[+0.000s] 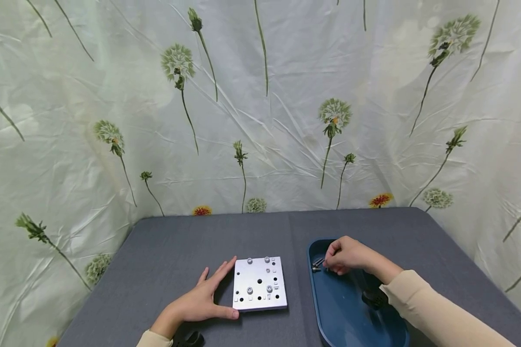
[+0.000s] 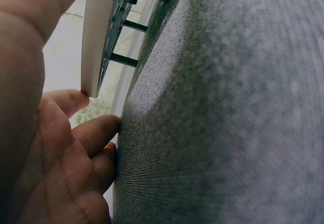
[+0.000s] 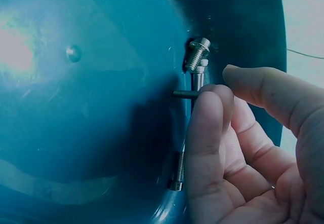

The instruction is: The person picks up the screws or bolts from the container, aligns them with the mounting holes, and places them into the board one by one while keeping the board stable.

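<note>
On the grey bench (image 1: 199, 241) we see a silvery plate (image 1: 245, 274), screw heads (image 1: 269, 288) on its top and threaded shanks (image 2: 124, 59) jutting from its underside. At its 9 o'clock edge we have the left hand (image 1: 201, 300) spread, thumb and index finger at the near and far corners. At the plate's 3 o'clock lies a blue tray (image 1: 338, 313); toward its 12 we curl the right hand (image 1: 347, 254) beside loose screws (image 1: 316, 269). One screw (image 3: 185, 94) juts past the fingertips; we cannot tell whether they pinch it.

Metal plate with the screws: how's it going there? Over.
Left hand touching metal plate. Right hand holding screw in blue tray. Nothing visibly in the way.
</note>
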`<act>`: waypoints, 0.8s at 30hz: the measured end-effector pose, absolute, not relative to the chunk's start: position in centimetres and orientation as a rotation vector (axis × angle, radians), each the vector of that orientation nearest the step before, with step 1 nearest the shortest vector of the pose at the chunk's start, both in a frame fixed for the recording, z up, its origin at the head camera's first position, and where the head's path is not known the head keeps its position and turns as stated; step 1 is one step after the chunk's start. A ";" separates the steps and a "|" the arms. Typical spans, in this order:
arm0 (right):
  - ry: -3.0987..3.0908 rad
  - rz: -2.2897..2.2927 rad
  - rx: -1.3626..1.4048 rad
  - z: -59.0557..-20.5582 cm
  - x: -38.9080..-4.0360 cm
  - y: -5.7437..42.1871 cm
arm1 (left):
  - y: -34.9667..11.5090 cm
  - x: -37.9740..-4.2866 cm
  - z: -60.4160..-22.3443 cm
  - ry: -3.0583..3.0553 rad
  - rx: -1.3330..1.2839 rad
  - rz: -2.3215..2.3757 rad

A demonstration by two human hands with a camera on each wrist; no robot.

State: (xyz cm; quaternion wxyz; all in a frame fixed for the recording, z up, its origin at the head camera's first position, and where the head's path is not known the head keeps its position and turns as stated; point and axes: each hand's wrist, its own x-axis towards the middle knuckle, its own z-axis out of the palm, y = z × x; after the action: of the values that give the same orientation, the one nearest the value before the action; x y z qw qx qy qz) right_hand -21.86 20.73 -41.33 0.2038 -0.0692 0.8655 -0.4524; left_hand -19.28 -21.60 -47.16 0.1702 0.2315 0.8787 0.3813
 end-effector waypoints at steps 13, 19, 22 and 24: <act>2.397 -1.263 -0.183 -41.1 -22.1 20.8 | -21.5 -19.4 -47.2 2.501 0.648 1.071; 2.380 -1.268 -0.194 -40.7 -22.3 20.9 | -21.5 -19.4 -47.2 2.499 0.641 1.072; 2.368 -1.274 -0.213 -40.3 -22.3 20.8 | -21.6 -19.4 -47.2 2.500 0.645 1.077; 2.363 -1.278 -0.223 -40.1 -22.3 20.6 | -21.6 -19.3 -47.1 2.499 0.649 1.081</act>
State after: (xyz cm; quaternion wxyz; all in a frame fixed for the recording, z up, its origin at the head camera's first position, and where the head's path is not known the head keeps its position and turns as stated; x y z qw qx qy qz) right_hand -22.26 20.62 -40.08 0.2209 -0.0808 0.8549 -0.4624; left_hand -19.32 -21.58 -47.14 0.1704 0.2285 0.8797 0.3807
